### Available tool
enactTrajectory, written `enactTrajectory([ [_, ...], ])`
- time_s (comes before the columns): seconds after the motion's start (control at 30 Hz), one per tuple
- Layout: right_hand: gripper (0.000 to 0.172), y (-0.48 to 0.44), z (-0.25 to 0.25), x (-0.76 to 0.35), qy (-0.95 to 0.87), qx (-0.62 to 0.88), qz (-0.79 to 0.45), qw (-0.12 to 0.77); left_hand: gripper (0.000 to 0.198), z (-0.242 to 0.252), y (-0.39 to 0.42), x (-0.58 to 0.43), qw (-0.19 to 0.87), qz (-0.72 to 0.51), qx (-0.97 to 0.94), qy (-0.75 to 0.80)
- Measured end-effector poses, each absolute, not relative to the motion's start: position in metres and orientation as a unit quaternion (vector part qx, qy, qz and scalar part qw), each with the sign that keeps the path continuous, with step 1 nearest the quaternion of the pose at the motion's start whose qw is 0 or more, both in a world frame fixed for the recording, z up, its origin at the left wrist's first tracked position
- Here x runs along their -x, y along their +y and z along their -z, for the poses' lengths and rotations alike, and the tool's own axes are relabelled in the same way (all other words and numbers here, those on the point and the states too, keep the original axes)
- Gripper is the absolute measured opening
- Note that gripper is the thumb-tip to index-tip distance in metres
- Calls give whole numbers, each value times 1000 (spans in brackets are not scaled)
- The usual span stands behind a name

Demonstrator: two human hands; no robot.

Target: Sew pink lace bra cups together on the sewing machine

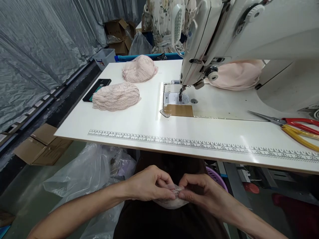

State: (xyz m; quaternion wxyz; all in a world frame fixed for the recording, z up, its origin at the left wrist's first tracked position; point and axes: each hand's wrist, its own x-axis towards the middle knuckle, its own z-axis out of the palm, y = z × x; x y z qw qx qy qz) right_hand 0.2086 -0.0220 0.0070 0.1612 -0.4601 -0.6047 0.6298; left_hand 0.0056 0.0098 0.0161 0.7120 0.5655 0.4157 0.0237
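Note:
Below the table's front edge, over my lap, my left hand [147, 184] and my right hand [199, 192] pinch the same small pale pink lace piece [171, 200] between thumbs and fingers. Both hands are closed on it, fingertips almost touching. Most of the piece is hidden under my fingers. Ahead on the white table [149, 122] stands a white sewing machine [236, 36], its needle [181, 94] above the metal plate.
Two stacks of pink lace cups [116, 96] [139, 68] and a black phone [97, 89] lie at the table's left. Pink fabric [236, 76] sits behind the machine. Red and yellow scissors [294, 127] lie at right. A clear plastic bag [87, 172] and cardboard boxes [42, 144] are on the floor. Another person stands beyond the table.

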Motion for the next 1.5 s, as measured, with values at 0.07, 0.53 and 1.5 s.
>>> enactTrajectory([
  [0.07,22,-23,-7,-209,-608,460,-629,151,19,-16,9,-6,706,-18,-569,421],
  [0.53,23,-20,3,-208,-576,445,-668,153,15,-10,7,5,716,-23,-554,424],
  [1.5,25,-10,5,-210,-499,466,-719,127,14,-1,14,32,778,-56,-501,374],
])
